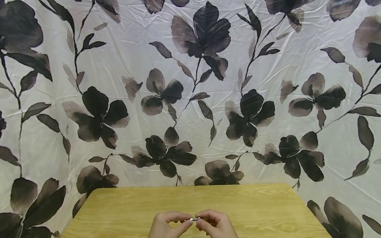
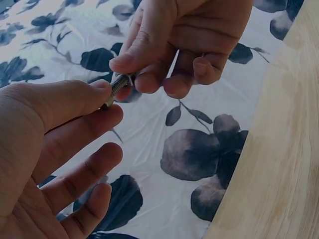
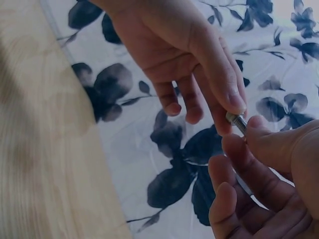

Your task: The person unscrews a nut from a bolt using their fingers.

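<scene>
Between the two hands, a small silver bolt point(image 1: 194, 219) is held up in front of the body. Its threaded shank point(image 2: 118, 87) shows in the left wrist view. My left hand point(image 1: 170, 225) pinches the end with the thicker head point(image 3: 232, 117) between thumb and index finger, the other fingers loosely bent. At the opposite end, my right hand point(image 1: 216, 224) pinches with thumb and index finger. A small metal edge point(image 2: 131, 78), perhaps a nut, shows at the right fingertips, which mostly hide it.
A yellow wood-grain table point(image 1: 134, 201) lies below and beyond the hands. Behind it hangs a white cloth point(image 1: 208, 132) printed with dark flowers, which also runs down along both sides of the table.
</scene>
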The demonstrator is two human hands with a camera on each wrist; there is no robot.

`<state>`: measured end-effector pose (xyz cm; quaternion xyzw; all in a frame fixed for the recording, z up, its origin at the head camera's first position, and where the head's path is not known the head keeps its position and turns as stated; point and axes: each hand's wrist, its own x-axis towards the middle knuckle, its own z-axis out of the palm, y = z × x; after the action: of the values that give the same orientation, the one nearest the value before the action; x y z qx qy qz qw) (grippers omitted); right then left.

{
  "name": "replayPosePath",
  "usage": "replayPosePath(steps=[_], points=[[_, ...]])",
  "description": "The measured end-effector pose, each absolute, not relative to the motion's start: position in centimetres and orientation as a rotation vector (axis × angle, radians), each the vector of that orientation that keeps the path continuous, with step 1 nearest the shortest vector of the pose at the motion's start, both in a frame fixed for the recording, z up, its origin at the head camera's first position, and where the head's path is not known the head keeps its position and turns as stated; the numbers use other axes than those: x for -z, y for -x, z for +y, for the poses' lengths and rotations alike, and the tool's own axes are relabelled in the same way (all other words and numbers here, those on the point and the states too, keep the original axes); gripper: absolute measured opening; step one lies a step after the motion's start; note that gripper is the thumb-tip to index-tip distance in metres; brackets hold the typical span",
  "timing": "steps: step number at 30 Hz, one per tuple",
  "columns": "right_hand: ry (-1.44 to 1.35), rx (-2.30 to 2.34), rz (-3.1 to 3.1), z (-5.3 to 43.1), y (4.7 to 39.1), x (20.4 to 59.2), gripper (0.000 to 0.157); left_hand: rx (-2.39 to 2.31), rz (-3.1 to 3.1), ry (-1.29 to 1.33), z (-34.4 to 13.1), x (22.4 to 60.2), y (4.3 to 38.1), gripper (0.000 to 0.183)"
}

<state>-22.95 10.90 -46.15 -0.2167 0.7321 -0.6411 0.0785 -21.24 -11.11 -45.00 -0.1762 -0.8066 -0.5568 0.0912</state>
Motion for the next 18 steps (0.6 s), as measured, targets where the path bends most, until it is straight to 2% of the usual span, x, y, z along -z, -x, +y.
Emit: replayPosePath(steps=[18], points=[[0.661,1.972,2.152,10.79,22.75,45.91,0.036,1.63,-2.411,0.493,-11.31,44.92,21.3,0.016]])
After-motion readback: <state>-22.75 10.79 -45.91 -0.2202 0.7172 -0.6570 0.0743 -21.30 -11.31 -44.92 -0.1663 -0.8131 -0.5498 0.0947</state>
